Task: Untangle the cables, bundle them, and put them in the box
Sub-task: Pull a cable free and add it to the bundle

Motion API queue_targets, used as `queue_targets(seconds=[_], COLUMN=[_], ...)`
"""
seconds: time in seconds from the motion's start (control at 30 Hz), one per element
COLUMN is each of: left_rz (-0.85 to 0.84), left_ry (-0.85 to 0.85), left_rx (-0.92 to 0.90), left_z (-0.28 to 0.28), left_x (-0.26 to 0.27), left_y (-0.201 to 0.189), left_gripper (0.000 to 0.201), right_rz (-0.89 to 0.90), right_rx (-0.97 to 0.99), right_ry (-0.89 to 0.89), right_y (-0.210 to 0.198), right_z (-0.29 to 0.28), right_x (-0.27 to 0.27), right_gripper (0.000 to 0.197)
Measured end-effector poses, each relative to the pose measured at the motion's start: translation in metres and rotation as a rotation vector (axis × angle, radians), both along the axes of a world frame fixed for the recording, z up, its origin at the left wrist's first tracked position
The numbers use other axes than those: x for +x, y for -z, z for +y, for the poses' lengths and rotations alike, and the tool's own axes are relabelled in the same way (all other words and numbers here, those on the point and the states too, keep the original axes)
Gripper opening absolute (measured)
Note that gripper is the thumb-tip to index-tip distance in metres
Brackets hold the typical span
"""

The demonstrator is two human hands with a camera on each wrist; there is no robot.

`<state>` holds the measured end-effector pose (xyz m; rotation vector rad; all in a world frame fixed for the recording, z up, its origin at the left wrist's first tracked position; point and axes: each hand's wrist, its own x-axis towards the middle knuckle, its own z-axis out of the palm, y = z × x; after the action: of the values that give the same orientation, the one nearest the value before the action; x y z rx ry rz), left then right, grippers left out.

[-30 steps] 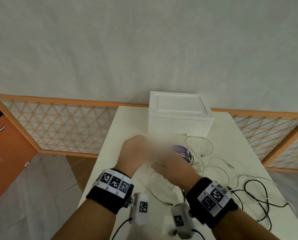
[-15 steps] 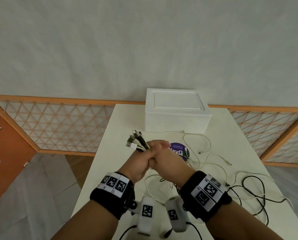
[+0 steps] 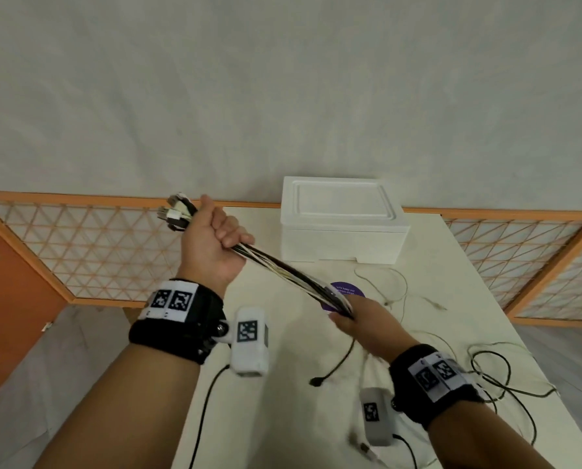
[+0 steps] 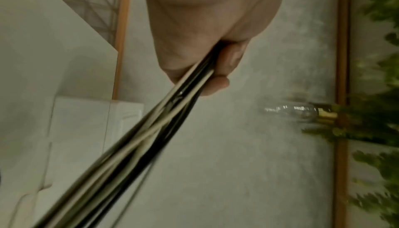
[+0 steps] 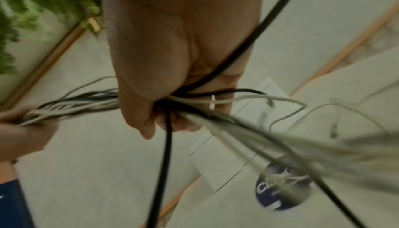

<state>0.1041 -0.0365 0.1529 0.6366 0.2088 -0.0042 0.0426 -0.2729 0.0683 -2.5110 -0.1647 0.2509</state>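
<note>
— What do your hands hold?

— My right hand (image 3: 360, 319) closes its fingers (image 5: 179, 122) around the cables (image 3: 293, 277); my left hand (image 3: 215, 245) fists the same bundle up and to its left, so the strands run taut between my fists. The plug ends (image 3: 176, 211) jut past my left thumb.

— And the rest?

— Loose lengths trail onto the table (image 3: 452, 265) to the right of my right hand. Beyond my fingers sits the white box (image 3: 343, 225), lid on.

Cables (image 5: 270, 139) motion-blurred in right wrist view; sticker (image 3: 349, 290) text too small to read, partly hidden.
</note>
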Motion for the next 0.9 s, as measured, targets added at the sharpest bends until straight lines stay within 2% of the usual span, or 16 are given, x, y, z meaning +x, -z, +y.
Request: queue_targets(seconds=[0.07, 0.17, 0.27, 0.3, 0.33, 0.4, 0.47, 0.53, 0.63, 0.7, 0.8, 0.9], left_rz=[0.005, 0.021, 0.028, 0.035, 0.042, 0.038, 0.015, -0.011, -0.046, -0.065, -0.122, -0.144], left_ry=[-0.014, -0.041, -0.038, -0.03, -0.018, 0.026, 0.107, 0.188, 0.272, 0.312, 0.321, 0.292], left_rx=[-0.003, -0.019, -0.012, 0.008, 0.025, 0.054, 0.12, 0.161, 0.191, 0.283, 0.478, 0.536], left_z=[0.009, 0.005, -0.014, -0.021, -0.029, -0.045, -0.058, -0.066, -0.068, -0.068, -0.07, -0.07], left_x=[0.005, 0.006, 0.004, 0.004, 0.003, 0.001, -0.004, -0.011, -0.021, -0.025, -0.03, -0.03], left_y=[0.003, 0.014, 0.031, 0.038, 0.045, 0.056, 0.063, 0.063, 0.058, 0.055, 0.052, 0.049], left_gripper=[0.054, 0.055, 0.057, 0.058, 0.057, 0.055, 0.054, 0.055, 0.058, 0.057, 0.055, 0.055], right_rz=[-0.036, -0.098, -0.077, -0.061, -0.059, -0.125, -0.204, -0.34, -0.38, -0.362, -0.388, -0.372], right_rx=[-0.064, -0.298, -0.479, -0.517, -0.508, -0.184, 0.107, 0.185, 0.255, 0.196, 0.135, 0.142], right_ry=[0.042, 0.107, 0.068, 0.029, -0.014, -0.065, -0.129, -0.135, -0.056, -0.055, -0.062, -0.049], right_y=[-0.005, -0.016, -0.017, -0.017, -0.016, -0.022, -0.03, -0.03, -0.028, -0.028, -0.031, -0.031], right_z=[-0.015, -0.03, -0.04, -0.04, -0.037, -0.016, 0.016, 0.04, 0.053, 0.056, 0.061, 0.06], right_x=[0.005, 0.013, 0.026, 0.027, 0.028, 0.026, 0.018, 0.014, 0.012, 0.013, 0.012, 0.012], right_gripper=[0.009, 0.029, 0.024, 0.035, 0.051, 0.066, 0.056, 0.037, 0.022, 0.015, 0.016, 0.015])
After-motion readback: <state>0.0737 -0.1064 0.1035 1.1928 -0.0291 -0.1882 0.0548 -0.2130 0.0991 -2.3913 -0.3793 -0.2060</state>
